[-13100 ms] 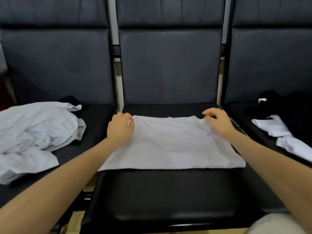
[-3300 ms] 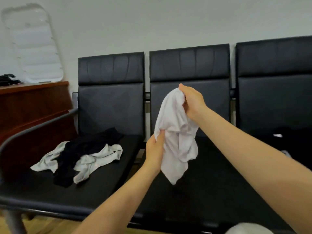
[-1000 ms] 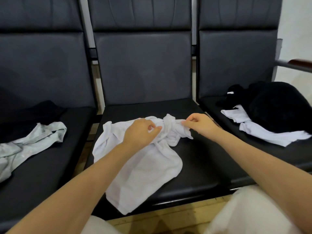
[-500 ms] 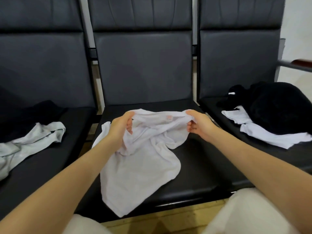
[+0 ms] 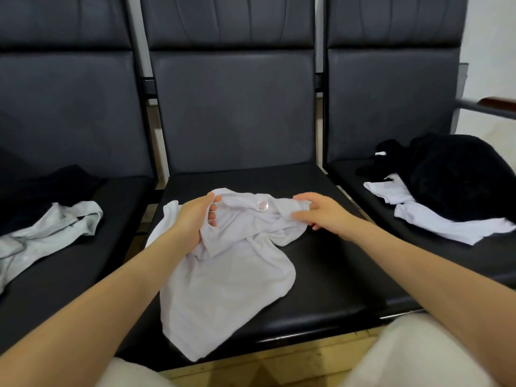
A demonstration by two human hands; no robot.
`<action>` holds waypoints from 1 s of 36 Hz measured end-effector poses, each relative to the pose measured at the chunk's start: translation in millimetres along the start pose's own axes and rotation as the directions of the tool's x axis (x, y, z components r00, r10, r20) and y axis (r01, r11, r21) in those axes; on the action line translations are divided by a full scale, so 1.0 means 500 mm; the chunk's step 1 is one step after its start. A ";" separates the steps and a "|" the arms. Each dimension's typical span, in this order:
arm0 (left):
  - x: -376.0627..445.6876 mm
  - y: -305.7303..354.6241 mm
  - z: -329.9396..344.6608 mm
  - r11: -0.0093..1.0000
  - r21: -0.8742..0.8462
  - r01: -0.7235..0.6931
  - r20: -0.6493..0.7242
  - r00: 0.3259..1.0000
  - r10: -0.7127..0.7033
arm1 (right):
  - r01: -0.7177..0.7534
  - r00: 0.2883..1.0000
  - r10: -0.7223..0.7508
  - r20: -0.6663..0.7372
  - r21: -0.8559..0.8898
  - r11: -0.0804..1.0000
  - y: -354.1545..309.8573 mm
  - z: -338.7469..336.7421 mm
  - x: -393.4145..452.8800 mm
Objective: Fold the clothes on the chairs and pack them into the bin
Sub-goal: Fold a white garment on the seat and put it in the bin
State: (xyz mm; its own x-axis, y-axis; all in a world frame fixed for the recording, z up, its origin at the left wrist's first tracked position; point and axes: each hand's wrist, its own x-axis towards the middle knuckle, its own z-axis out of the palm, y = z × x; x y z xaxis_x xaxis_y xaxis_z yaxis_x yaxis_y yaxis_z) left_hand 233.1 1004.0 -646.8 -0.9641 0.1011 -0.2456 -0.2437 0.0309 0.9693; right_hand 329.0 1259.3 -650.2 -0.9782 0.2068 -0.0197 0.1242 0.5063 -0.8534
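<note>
A crumpled white T-shirt [image 5: 223, 280] lies on the middle chair seat [image 5: 329, 280], its lower part hanging over the front edge. My left hand [image 5: 195, 216] grips the shirt's neck area on the left. My right hand [image 5: 318, 213] holds the neck edge on the right. A small label shows on the collar stretched between them. The bin is not in view.
On the left chair [image 5: 69, 275] lie a pale grey-white garment [image 5: 47, 236] and a black garment [image 5: 55, 185]. The right chair holds a black pile [image 5: 458, 174] over white clothes [image 5: 435, 222]. A wooden armrest [image 5: 497, 103] is at far right. Wooden floor lies below.
Over the last second both hands took the shirt's collar and spread it apart, showing the label. The shirt's body stays draped over the seat front.
</note>
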 end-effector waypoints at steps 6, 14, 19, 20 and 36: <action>0.001 0.002 -0.004 0.998 -0.055 0.008 -0.048 0.999 -0.011 | 0.119 0.992 -0.126 0.021 -0.502 0.856 0.007 0.015 0.010; 0.003 0.016 -0.035 0.931 -0.314 0.184 0.078 0.983 -0.168 | 0.022 0.989 -0.081 -0.124 -0.419 0.908 0.014 0.044 0.031; 0.005 0.016 -0.056 0.958 -0.204 0.200 0.180 0.970 -0.164 | 0.150 0.969 -0.177 -0.170 -0.159 0.976 0.016 0.053 0.042; 0.003 0.018 -0.055 0.958 -0.216 0.191 0.182 0.971 -0.152 | 0.157 0.964 -0.179 -0.195 -0.119 0.980 0.011 0.052 0.043; -0.001 0.012 -0.058 0.961 -0.081 0.263 0.316 0.922 -0.226 | -0.303 0.939 0.328 -0.102 0.204 0.931 -0.016 0.024 0.020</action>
State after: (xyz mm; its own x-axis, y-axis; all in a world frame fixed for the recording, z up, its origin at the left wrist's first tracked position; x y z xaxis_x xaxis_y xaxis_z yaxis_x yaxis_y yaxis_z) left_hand 229.2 975.4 -640.7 -0.8001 0.3999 -0.4471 -0.4969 -0.0244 0.8675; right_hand 316.0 1247.5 -649.8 -0.8612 0.4454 -0.2449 0.3776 0.2380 -0.8949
